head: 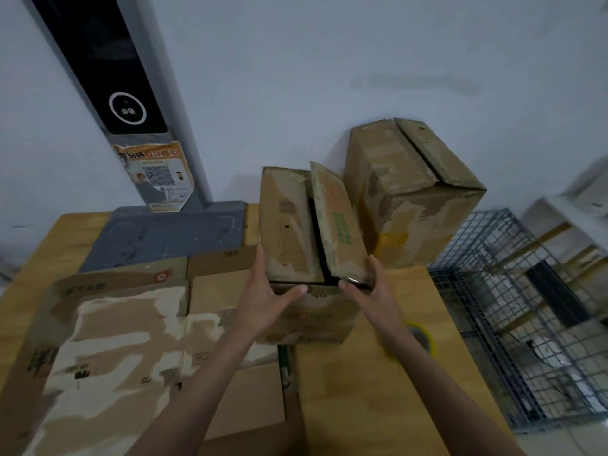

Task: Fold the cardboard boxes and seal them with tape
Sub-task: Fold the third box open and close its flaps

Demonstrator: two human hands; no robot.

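wooden bench [362, 390] by pale wall | worn brown cardboard box [309, 307] stands mid-bench | left hand [266, 291], right hand [371, 287]: each grip clasps a top flap, likely closing them for taping | yellow tape roll [424, 337] beside

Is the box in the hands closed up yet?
Not quite. The box's two top flaps are folded in, but a dark gap shows between them and the right flap tilts up.

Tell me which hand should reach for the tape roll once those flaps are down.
Probably the right hand. The tape roll lies on the table just beside the right forearm, while the left hand holds the box on the far side and would have to cross over.
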